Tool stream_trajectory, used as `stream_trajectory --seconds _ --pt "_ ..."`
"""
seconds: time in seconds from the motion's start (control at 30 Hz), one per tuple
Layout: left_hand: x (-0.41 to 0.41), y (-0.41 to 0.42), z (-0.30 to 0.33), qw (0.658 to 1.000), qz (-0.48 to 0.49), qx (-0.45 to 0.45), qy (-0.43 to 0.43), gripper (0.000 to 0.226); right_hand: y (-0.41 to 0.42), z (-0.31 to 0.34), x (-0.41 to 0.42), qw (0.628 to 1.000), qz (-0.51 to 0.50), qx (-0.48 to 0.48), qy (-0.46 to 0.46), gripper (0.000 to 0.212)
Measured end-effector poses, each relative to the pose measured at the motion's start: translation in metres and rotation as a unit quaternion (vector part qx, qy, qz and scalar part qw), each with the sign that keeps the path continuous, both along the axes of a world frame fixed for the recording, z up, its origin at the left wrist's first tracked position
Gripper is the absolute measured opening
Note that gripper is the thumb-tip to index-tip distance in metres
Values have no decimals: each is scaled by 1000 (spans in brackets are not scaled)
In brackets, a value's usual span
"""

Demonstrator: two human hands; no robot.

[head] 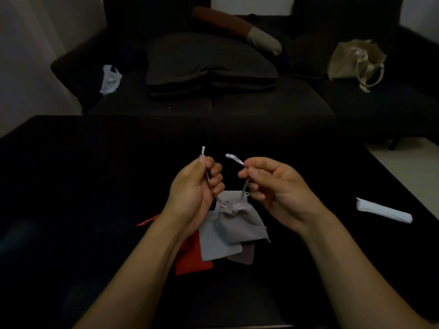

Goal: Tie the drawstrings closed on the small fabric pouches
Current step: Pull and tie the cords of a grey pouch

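In the head view, the person holds a grey pouch (pixel 241 224) just above the dark desk (pixel 95 174), near its front edge and between the two forearms. The left hand (pixel 196 186) has its fingers (pixel 216 176) curled round one pale drawstring (pixel 202 151), whose end sticks up past the thumb. The right hand (pixel 273 184) pinches the other drawstring (pixel 234 159) between thumb and forefinger, the remaining fingers curled in; that cord's end points up and to the left. Both cords run down to the mouth of the pouch, which is gathered into puckers, so the neck looks drawn closed. Whether a knot sits there is too small and dim to tell; the cords are held apart and not crossed, so the tying on this pouch is judged as begun but not finished.

Under the held pouch lie others on the desk: a lighter grey pouch (pixel 213 243) lying flat, a darker taupe pouch (pixel 242 256) partly covered, and a red pouch (pixel 192 257) with an orange cord (pixel 147 221) trailing left. Their mouths are mostly hidden, so it cannot be told whether they are tied. By this judgement, at least the pouch in hand needs its knot made, and possibly the three lying beneath it.
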State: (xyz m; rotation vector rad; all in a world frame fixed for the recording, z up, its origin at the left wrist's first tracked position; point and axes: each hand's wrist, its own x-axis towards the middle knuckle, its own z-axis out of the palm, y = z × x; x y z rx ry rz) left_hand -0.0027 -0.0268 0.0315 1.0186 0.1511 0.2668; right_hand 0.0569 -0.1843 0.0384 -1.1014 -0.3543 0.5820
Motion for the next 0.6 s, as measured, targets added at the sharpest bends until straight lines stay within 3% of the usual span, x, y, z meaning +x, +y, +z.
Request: stream_trajectory --seconds 0.13,0.27,0.33,0.4,0.5,0.6 --pt "-5 -4 -5 990 22 137 14 28 0 5 -6 987 13 -77 -144 45" --pt "-10 -9 -8 961 42 273 2 34 5 8 -12 956 -43 -82 -279 19" --pt "-11 -11 -7 951 17 308 -15 39 5 9 -11 924 -84 -135 -348 18" --pt "-11 -16 -4 964 -34 264 -13 33 5 11 -9 917 -94 -165 -351 20" --pt "-10 -20 -3 984 -89 153 20 33 5 9 -8 962 -58 -119 -237 14" --pt "-11 -18 -2 985 -161 22 55 23 4 5 -7 972 -71 -133 -183 14"
